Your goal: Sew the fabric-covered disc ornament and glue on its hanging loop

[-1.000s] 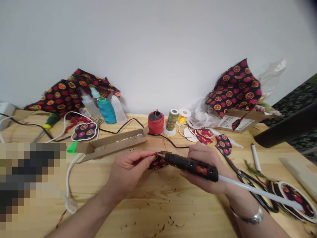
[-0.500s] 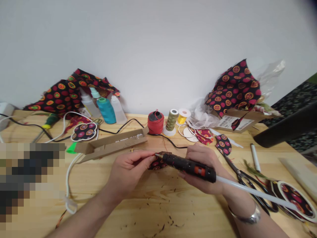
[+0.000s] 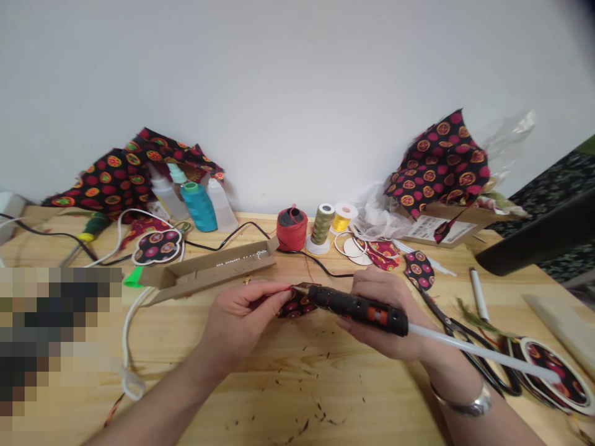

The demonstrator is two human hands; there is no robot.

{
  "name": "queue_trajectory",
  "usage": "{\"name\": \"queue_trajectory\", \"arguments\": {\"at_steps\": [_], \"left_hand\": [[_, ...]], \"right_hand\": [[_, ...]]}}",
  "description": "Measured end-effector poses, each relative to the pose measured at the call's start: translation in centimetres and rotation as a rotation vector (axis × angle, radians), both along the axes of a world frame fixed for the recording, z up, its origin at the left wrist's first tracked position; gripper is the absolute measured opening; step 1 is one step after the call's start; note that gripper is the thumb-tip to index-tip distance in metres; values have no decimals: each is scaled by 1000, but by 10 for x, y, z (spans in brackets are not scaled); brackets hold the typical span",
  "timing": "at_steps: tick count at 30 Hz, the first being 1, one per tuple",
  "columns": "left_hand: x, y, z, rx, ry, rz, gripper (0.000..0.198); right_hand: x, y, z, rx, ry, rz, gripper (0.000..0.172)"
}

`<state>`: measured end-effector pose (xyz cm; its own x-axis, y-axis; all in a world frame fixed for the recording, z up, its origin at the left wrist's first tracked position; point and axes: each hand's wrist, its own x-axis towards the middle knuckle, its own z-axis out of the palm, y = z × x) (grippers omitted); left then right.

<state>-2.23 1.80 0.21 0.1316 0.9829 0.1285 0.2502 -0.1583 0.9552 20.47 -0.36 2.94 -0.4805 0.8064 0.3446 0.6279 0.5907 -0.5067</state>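
My left hand (image 3: 246, 319) pinches the edge of a small dark patterned fabric piece (image 3: 294, 306) between thumb and fingers, just above the wooden table. My right hand (image 3: 383, 310) is wrapped round a black glue gun (image 3: 357, 308). Its metal nozzle points left and meets the fabric edge beside my left fingertips. Out of the gun's rear runs a long translucent glue stick (image 3: 483, 354) toward the lower right. Part of the fabric is hidden behind the gun and my left fingers.
An open cardboard box (image 3: 214, 269) lies behind my left hand. Thread spools, including a red one (image 3: 292, 229), stand along the wall. Black scissors (image 3: 458, 334) lie right of my right hand, near round fabric pieces (image 3: 555, 371). Cables cross the left side.
The glue gun and my right hand have shifted very slightly to the right. My left hand keeps its pinch on the fabric, almost unmoved.
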Motion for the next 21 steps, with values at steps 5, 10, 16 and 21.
{"name": "queue_trajectory", "arguments": {"at_steps": [5,10,16,21], "left_hand": [[1,-1,2,-5,7,-4,12],[1,-1,0,-8,-4,-5,13],[-1,-1,1,-19,15,13,12],[0,-1,2,-5,27,8,12]], "right_hand": [[3,1,-1,-4,-12,-25,26],[2,0,2,30,-2,-41,24],[-1,-1,4,32,-35,22,25],[-1,-1,3,15,-53,17,26]]}}
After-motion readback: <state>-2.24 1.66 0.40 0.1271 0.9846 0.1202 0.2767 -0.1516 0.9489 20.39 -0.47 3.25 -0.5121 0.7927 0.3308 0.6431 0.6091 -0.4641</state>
